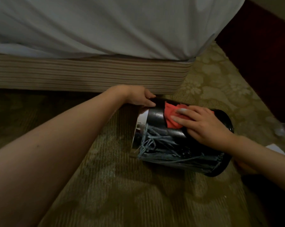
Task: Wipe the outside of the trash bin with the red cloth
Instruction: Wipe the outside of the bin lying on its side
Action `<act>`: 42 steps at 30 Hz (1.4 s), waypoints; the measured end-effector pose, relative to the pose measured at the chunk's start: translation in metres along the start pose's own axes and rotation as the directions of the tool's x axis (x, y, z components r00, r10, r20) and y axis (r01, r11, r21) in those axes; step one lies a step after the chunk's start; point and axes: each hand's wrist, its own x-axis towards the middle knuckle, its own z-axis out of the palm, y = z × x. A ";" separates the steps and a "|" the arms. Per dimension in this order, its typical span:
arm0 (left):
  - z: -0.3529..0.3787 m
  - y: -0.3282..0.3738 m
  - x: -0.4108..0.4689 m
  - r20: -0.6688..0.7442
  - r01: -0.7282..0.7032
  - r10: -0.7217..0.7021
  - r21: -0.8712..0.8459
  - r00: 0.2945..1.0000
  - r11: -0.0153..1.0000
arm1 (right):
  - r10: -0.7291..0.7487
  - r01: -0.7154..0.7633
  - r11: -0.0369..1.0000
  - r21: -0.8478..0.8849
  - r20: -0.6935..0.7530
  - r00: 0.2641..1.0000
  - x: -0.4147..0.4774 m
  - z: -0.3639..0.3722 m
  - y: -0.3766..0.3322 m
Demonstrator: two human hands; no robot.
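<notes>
Our bin (155,117) lies on its side, mouth left; left hand (138,97) grips the rim, right hand (204,126) presses cloth (169,110), fingers straight.

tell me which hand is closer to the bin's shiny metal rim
Left. The left hand grips the trash bin right beside the metal rim; the right hand presses the red cloth on the bin's side, farther toward its base.
</notes>
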 end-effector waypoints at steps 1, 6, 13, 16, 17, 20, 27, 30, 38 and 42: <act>0.000 -0.001 0.000 0.005 0.009 -0.009 0.012 1.000 1.000 | 0.000 0.000 1.000 -0.012 -0.010 1.000 0.004 0.001 -0.004; 0.001 -0.003 0.003 -0.046 -0.001 0.007 0.126 0.999 0.992 | 0.062 -0.062 0.998 0.002 -0.005 0.998 0.048 0.012 -0.039; -0.004 0.001 0.003 -0.016 0.035 -0.035 0.017 0.999 0.999 | 0.039 -0.037 0.998 -0.052 0.038 0.999 -0.025 -0.012 0.015; -0.005 0.003 0.006 -0.020 0.043 -0.041 0.057 0.999 0.997 | 0.025 -0.023 0.994 -0.111 0.015 1.000 -0.025 -0.013 0.016; -0.005 0.004 0.007 -0.023 0.040 -0.039 0.075 0.999 0.996 | 0.002 -0.003 0.993 -0.120 -0.013 1.000 -0.014 -0.012 0.009; -0.004 0.003 0.008 -0.058 0.044 -0.038 0.111 0.998 0.993 | -0.115 0.108 0.987 -0.123 -0.055 0.992 0.033 0.001 -0.027; -0.003 -0.001 0.017 -0.042 0.051 -0.049 0.052 0.998 0.997 | -0.124 0.124 0.982 -0.145 0.010 0.992 -0.005 -0.005 0.007; -0.006 -0.002 0.018 -0.038 0.059 -0.055 0.100 0.998 0.993 | -0.058 0.061 0.984 -0.167 0.023 0.998 -0.020 -0.011 0.014; -0.002 0.005 0.013 -0.100 0.078 -0.069 0.091 0.993 0.993 | -0.090 0.091 0.987 -0.133 0.009 0.996 0.048 0.003 -0.041; -0.003 0.008 0.009 -0.069 0.086 -0.083 0.052 0.994 0.995 | -0.058 0.063 0.990 -0.130 0.046 0.997 -0.002 -0.008 0.001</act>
